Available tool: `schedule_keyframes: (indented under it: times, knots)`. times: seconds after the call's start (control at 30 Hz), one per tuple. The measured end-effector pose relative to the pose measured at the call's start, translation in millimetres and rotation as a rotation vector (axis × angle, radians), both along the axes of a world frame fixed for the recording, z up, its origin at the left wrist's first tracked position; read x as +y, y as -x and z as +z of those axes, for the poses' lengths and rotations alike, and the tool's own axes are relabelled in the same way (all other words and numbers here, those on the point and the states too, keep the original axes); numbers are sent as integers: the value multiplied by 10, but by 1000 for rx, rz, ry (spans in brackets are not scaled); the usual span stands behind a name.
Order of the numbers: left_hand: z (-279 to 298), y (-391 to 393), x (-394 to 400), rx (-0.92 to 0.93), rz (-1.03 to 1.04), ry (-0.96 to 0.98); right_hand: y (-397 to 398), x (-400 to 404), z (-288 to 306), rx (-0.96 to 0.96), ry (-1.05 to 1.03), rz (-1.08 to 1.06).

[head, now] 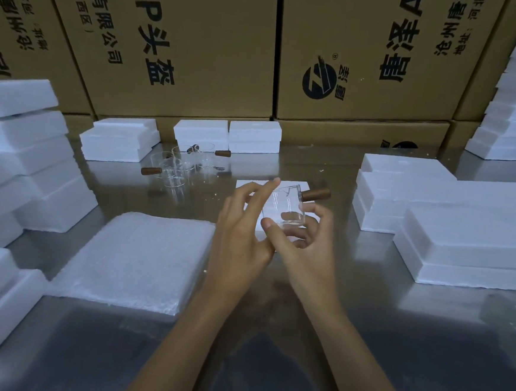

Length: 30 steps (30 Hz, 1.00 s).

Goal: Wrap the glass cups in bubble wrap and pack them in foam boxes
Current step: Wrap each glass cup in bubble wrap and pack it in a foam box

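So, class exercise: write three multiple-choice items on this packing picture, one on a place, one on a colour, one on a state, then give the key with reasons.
1. Where does the stack of bubble wrap sheets lie?
A. left of the hands
B. right of the hands
C. on the cardboard cartons

2. What colour is the handle of the glass cup being held?
A. white
B. brown
C. blue

3. What is the state of that glass cup?
A. wrapped
B. packed in a foam box
C. bare, held over a single sheet

Key: 1 A, the stack sits on the steel table left of the left hand. 2 B, the stub is wood-brown. 3 C, the right hand grips clear glass with no wrap round it.
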<state>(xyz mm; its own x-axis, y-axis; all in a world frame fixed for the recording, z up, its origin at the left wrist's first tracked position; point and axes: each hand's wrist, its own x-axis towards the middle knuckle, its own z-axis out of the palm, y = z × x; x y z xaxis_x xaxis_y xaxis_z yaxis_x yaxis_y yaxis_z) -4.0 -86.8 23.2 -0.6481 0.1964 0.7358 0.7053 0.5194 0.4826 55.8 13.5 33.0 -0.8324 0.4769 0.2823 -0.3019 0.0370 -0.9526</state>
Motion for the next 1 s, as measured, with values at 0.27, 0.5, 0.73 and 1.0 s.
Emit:
schedule_keyframes:
  times: [0.27, 0.5, 0.73, 1.0]
  knots:
    - [64, -8, 8, -172, -67, -92, -22, 127, 139, -66, 516, 346]
    - [104, -90, 10, -159, -121, -95, -41, 121, 179, -74, 539, 353]
    - [59, -85, 22, 58, 62, 10, -47, 20, 67, 42, 26, -37]
    - [80, -74, 44, -188, -10, -125, 16, 186, 106, -92, 570, 251]
